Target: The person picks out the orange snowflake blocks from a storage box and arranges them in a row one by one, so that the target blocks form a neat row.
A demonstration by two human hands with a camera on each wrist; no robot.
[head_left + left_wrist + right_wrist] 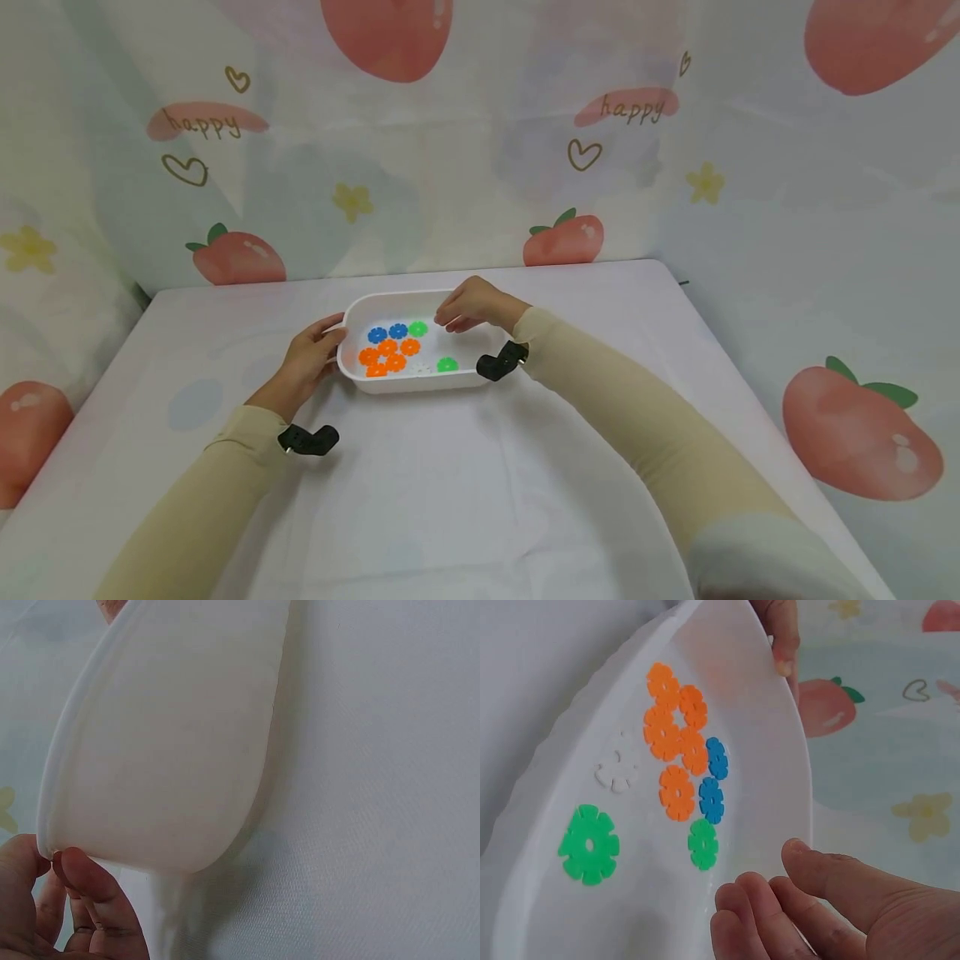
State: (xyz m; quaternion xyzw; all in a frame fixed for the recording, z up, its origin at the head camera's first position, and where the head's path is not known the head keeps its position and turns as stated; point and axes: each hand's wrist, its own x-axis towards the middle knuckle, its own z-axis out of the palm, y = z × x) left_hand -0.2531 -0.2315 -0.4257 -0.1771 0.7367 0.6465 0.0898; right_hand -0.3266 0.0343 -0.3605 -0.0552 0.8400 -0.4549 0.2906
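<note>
A white plastic tray with rounded corners is on the table. My left hand holds its left end, and the left wrist view shows the thumb and fingers pinching the rim. Inside lie flat notched flower-shaped discs: several orange discs, two blue discs and two green discs. A white disc blends into the tray floor. Over the tray's right part hovers my right hand, thumb apart from its loosely bent fingers, nothing visible between them.
The table wears a pale cloth. Behind it hangs a fabric backdrop printed with peaches, hearts and flowers. A black camera mount sits on the left wrist, another camera mount on the right, close to the tray's front rim.
</note>
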